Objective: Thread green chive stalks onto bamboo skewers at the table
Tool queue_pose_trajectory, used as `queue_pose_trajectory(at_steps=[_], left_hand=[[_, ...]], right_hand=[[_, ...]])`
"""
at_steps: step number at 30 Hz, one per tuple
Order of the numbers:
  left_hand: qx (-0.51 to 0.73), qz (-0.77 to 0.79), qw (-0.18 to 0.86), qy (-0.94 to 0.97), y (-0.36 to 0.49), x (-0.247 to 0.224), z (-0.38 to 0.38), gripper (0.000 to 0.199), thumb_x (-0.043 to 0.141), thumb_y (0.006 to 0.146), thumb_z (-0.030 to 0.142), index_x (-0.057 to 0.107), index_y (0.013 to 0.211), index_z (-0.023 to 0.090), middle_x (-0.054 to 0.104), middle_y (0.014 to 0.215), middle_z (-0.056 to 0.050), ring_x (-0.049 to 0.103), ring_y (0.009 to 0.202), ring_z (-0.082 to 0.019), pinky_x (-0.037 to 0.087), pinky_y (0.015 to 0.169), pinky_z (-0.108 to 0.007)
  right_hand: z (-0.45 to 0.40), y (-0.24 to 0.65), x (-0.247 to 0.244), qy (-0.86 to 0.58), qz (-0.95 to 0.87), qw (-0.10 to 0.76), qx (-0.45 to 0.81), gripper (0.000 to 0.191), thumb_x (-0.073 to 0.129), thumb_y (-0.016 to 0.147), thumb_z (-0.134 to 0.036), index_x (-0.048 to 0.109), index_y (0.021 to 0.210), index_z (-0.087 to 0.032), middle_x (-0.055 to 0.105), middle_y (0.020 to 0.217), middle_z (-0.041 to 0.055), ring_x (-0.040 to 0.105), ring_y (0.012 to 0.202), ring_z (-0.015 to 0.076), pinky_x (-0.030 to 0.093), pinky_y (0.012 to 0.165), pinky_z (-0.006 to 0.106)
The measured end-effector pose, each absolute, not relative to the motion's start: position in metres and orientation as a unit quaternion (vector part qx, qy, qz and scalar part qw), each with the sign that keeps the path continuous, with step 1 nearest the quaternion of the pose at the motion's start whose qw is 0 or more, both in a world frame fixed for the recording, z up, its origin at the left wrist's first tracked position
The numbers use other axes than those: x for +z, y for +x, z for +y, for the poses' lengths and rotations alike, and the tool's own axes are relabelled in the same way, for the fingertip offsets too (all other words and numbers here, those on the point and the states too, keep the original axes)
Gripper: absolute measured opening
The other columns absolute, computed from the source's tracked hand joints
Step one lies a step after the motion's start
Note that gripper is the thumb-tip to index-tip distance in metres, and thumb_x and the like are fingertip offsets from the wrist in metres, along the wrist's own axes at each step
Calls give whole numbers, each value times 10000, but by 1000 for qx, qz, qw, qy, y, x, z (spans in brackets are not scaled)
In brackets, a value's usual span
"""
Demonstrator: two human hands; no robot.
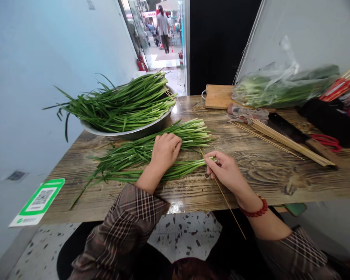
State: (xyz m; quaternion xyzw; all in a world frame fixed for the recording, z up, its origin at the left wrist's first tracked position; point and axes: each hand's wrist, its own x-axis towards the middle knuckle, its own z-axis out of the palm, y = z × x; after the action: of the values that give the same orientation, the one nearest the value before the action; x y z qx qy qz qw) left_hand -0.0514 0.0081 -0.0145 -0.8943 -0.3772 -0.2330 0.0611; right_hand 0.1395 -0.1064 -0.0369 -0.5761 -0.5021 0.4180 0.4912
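A pile of garlic chives (192, 134) lies across the wooden table, white ends to the right. My left hand (167, 149) rests on its near side with curled fingers closed on some stalks; the fingertips are partly hidden. My right hand (226, 171) pinches a thin bamboo skewer (226, 200), slanting from the chives down past the table's front edge. Between the same fingers are the pale ends of a small separate bunch of chives (182, 170), whose leaves trail left beneath my left forearm.
A metal basin (151, 127) heaped with chives stands at the back left. To the right lie a bundle of skewers (291, 142), a knife (290, 126), red-handled scissors (326, 143), a cutting board (218, 96) and bagged greens (288, 89). A person (163, 29) is outside the doorway.
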Motion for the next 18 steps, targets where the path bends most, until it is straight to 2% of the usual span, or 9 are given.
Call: queue_pose_trajectory(at_steps=[5,9,18], left_hand=[[-329,-353,-87,-871,-44,-21,7,212,457,921,198,654,989,160,655,889,-64,572,850,-184,423,772,-321],[-358,-311,-170,-864,-34,-23,2,216,483,914,205,692,943,157,629,804,-51,573,807,-164,448,755,-299],[-288,-302,-140,-898,-32,-18,-7,155,554,878,224,705,894,191,647,918,-56,547,872,-185,421,789,-335]], right_hand=[[-106,139,-39,-573,-499,498,419,268,574,857,-421,593,927,-163,585,526,-37,518,394,83,404,413,186],[-106,137,-36,-573,-501,500,413,278,575,857,-401,615,991,-161,567,522,-46,511,403,79,410,420,186],[-106,137,-35,-583,-500,503,396,331,588,850,-389,646,1083,-161,539,524,-52,501,424,77,416,426,185]])
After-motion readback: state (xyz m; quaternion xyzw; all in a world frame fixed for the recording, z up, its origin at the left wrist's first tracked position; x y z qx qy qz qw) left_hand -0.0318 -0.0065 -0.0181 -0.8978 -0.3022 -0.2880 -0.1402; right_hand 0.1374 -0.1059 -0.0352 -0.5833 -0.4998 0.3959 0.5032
